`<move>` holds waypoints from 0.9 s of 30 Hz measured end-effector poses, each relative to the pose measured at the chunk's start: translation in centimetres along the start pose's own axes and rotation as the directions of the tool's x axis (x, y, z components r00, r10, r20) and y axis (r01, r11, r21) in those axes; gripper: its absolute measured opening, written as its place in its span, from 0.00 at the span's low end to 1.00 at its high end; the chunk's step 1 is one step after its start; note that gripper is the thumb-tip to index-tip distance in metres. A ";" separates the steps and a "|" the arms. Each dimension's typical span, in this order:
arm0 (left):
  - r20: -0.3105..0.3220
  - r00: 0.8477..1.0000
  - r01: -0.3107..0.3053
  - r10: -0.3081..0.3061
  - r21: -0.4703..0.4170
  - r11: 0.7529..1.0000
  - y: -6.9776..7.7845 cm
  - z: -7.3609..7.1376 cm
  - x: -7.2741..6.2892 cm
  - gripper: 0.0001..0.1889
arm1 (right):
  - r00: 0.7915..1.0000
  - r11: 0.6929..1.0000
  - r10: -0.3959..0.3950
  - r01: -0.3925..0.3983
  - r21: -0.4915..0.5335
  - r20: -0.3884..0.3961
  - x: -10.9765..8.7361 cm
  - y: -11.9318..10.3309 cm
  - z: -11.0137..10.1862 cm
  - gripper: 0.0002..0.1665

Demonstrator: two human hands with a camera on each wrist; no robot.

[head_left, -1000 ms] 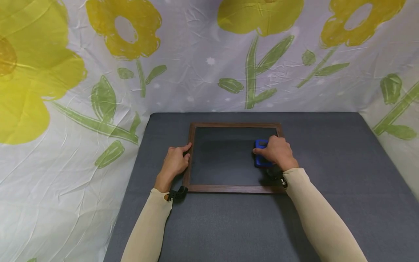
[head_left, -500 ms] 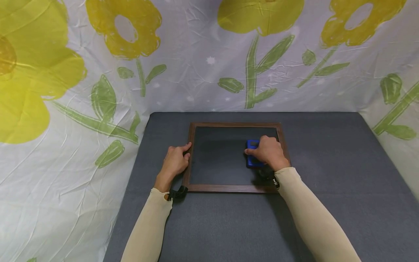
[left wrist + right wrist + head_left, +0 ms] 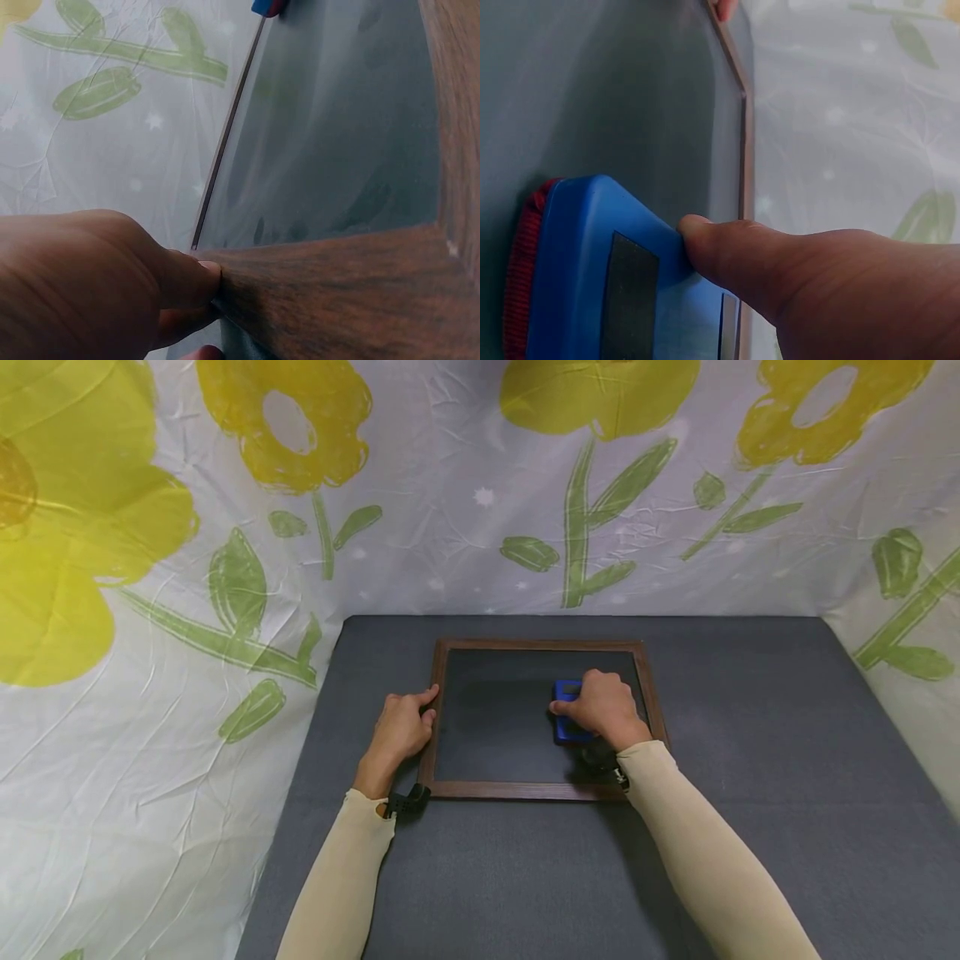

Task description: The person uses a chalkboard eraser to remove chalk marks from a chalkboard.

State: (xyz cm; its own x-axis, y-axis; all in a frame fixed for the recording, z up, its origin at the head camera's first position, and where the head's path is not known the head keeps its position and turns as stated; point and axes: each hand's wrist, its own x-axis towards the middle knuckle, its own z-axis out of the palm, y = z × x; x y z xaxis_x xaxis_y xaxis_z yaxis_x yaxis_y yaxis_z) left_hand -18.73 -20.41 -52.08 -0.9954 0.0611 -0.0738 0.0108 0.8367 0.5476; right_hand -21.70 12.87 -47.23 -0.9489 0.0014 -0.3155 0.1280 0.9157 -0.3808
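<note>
A chalkboard (image 3: 495, 718) in a brown wooden frame lies flat on the grey table. My right hand (image 3: 600, 706) grips a blue board eraser (image 3: 564, 727), its thumb along the near side of the handle. In the right wrist view the eraser (image 3: 585, 255) shows its red pad (image 3: 525, 277) facing the dark board surface. At the frame's left side, my left hand (image 3: 401, 727) touches the outer edge with thumb and index finger. Close up in the left wrist view, the thumb (image 3: 199, 279) meets the wooden edge (image 3: 322, 289), while the other fingers are partly hidden below.
A grey cloth covers the table (image 3: 750, 710). White curtain (image 3: 450, 527) with yellow flowers and green leaves hangs behind it and along both sides. Each wrist carries a black strap, such as the left wristband (image 3: 407, 802).
My right hand has slid the eraser leftward across the board, away from the frame's right side. The left hand and the chalkboard have stayed in place.
</note>
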 end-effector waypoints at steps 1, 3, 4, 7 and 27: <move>-0.001 1.000 0.000 0.000 0.000 1.000 0.0 0.0 0.0 0.28 | 1.000 1.000 -0.003 0.003 0.002 0.000 0.0 -0.1 0.0 0.45; -0.003 1.000 -0.003 0.003 0.000 1.000 0.0 -0.1 0.0 0.28 | 1.000 1.000 -0.007 0.007 0.003 -0.002 0.0 -0.3 0.2 0.45; -0.004 1.000 -0.005 0.005 0.001 1.000 0.1 -0.1 0.0 0.27 | 1.000 1.000 -0.010 0.010 0.005 -0.002 0.1 -0.5 0.3 0.45; -0.004 1.000 -0.010 0.010 0.000 1.000 0.0 -0.1 0.0 0.27 | 1.000 1.000 -0.021 0.021 0.000 -0.004 0.1 -0.9 0.5 0.45; 0.002 1.000 -0.031 0.031 -0.003 1.000 -0.1 0.0 0.0 0.27 | 0.999 0.999 -0.043 0.043 0.018 0.027 -0.1 -4.0 2.0 0.41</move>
State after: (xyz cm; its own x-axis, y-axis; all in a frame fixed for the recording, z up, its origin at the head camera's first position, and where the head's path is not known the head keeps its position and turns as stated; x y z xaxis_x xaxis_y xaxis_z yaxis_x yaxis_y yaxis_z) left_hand -18.69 -20.51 -52.11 -0.9944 0.0880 -0.0583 0.0413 0.8327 0.5522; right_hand -21.56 8.35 -47.41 -0.9456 -0.0491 -0.3217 0.0922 0.9077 -0.4093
